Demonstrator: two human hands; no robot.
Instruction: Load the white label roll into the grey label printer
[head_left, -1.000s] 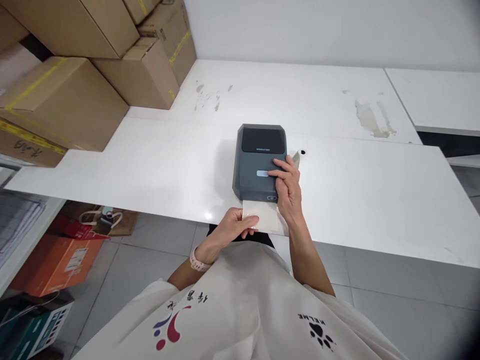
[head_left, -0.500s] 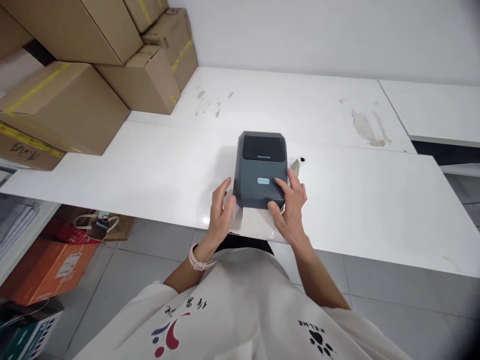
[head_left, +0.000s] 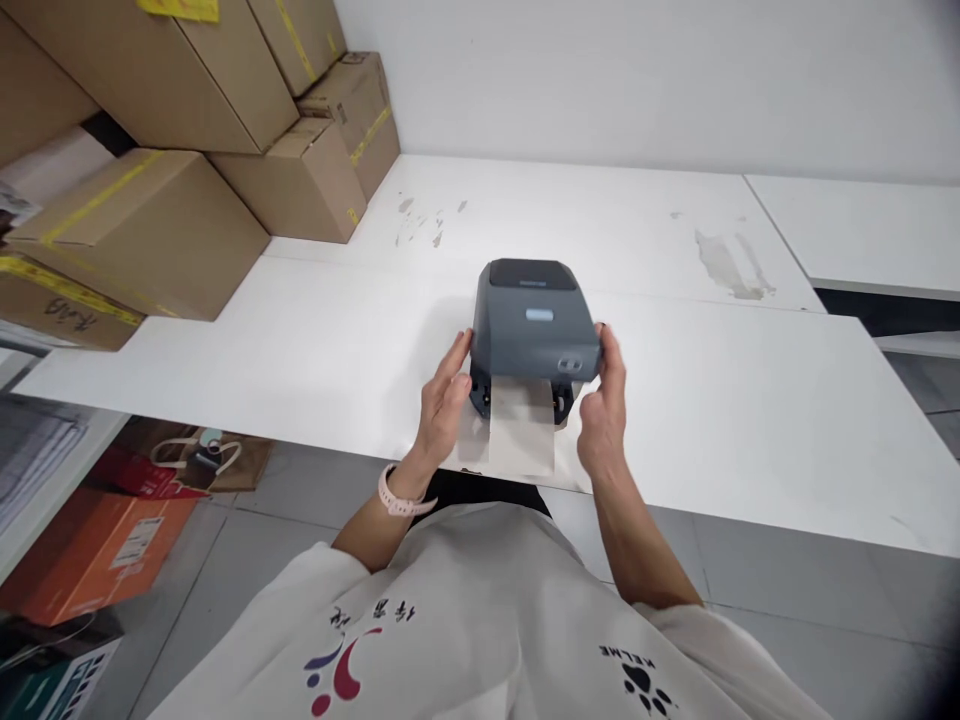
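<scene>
In the head view a grey printer [head_left: 534,325] stood near the front edge of the white worktop [head_left: 750,400], its front lifted, with a strip of paper [head_left: 519,435] hanging from beneath that front toward the person. The left hand [head_left: 444,405] lay flat against the printer's left side, fingers straight and together, while the right hand [head_left: 604,410] cupped its right front corner, fingers spread loosely along the casing, so the two hands clamped the printer between them. Cardboard boxes [head_left: 187,160] were stacked well to the printer's left, against the wall.
</scene>
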